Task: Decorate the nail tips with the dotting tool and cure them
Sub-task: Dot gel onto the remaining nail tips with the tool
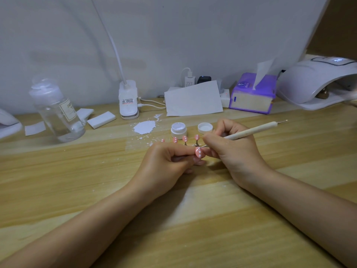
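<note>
The held nail tip is salmon pink with a row of white dots, as are the pink tips on stands just beyond. The dotting tool is cream with a silver end. The worktop is pale striped wood, splashed white. The tissue pack far right is purple; the jar and lid are white.

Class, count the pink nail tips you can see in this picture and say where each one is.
5: one nail tip held in the left hand; four in a row behind it. The hands may hide others.
</note>
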The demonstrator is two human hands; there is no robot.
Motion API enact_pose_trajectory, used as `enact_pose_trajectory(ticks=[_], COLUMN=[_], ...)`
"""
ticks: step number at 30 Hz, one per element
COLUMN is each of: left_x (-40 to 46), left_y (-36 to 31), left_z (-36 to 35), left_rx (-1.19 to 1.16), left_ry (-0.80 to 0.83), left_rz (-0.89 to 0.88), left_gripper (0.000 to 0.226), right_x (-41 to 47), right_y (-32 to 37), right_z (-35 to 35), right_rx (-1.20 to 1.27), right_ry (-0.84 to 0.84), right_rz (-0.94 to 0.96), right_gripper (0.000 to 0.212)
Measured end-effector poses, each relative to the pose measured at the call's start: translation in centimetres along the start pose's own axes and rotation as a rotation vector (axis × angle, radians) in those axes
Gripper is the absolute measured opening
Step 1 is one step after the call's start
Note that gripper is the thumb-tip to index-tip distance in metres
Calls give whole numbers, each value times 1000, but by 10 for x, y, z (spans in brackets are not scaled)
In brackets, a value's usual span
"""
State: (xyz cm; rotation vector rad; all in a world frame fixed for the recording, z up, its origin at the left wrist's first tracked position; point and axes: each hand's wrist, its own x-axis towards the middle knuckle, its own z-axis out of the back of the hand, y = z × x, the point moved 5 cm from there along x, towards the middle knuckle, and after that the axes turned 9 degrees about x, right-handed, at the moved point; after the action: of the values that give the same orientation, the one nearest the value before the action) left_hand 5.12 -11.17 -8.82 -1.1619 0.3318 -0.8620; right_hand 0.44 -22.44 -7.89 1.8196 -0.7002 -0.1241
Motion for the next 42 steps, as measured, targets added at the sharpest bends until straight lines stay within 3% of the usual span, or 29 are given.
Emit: enact_pose_trajectory(ticks=[14, 20, 26, 34, 39, 42], left_x=[-1, -1, -3, -2, -3, -3], left_y=[-1, 2, -2, -2, -6, -5], left_z=[0, 2, 4, 5, 8, 9], left_rx=[-6, -52, -85, -87, -50, -76], left_ry=[-12, -54, -73, -89, -95, -116], left_rz=[12, 64, 57, 22, -57, -54], left_gripper=[24, 15, 15, 20, 20, 22], right_x=[0, -2, -1, -2, -7, -9], right_y=[1, 13, 24, 28, 23, 22], right_z=[4, 7, 8, 4, -6, -8], right_rx=[4, -41, -157, -371, -495, -536], right_ry=[-62, -144, -114, 78, 272, 292], right_rz=[3, 128, 167, 308, 325, 322], right_gripper=[41, 30, 51, 19, 33, 36])
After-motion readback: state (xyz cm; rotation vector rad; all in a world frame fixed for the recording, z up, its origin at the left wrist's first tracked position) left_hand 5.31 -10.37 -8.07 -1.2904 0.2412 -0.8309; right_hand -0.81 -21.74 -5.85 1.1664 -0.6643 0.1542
